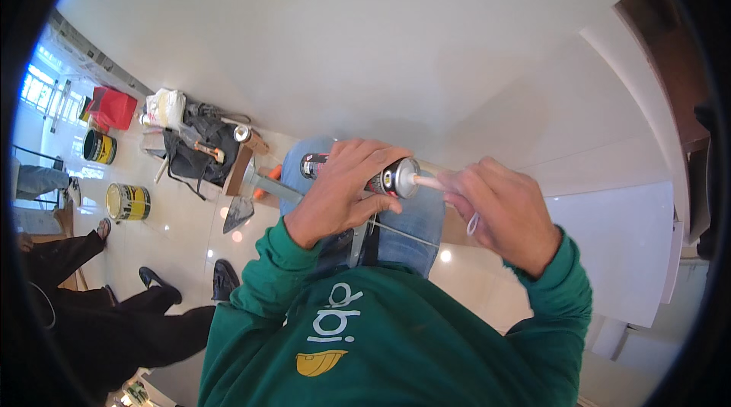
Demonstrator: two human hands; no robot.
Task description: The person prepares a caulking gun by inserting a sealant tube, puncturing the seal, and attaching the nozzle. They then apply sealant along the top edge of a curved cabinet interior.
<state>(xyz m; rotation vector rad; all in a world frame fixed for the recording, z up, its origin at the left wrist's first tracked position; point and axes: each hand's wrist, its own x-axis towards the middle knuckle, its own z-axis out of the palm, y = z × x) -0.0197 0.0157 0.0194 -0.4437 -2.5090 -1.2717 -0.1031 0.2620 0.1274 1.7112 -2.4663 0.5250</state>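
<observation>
My left hand (pixel 346 186) wraps around a black cylindrical cartridge (pixel 388 179) with red and white markings and a silver end, lying sideways over my lap. At that silver end, the closed fingers of my right hand (pixel 499 209) grip a pale, narrow nozzle-like piece (pixel 430 181). Its joint with the end is partly covered by my fingers. A small white ring (pixel 473 223) shows below the right fingers. Under my left hand, across my jeans, rests a grey metal frame with a thin rod (pixel 407 234), looking like a caulking gun; much of it is hidden.
A large pale wall (pixel 365 49) rises ahead. On the floor at left are a trowel (pixel 238 213), a black bag (pixel 199 152), a yellow-and-black bucket (pixel 128 202), a darker bucket (pixel 99 147) and a red container (pixel 113 108). Other people's legs (pixel 164 335) are close on my left. A white panel (pixel 609 239) stands right.
</observation>
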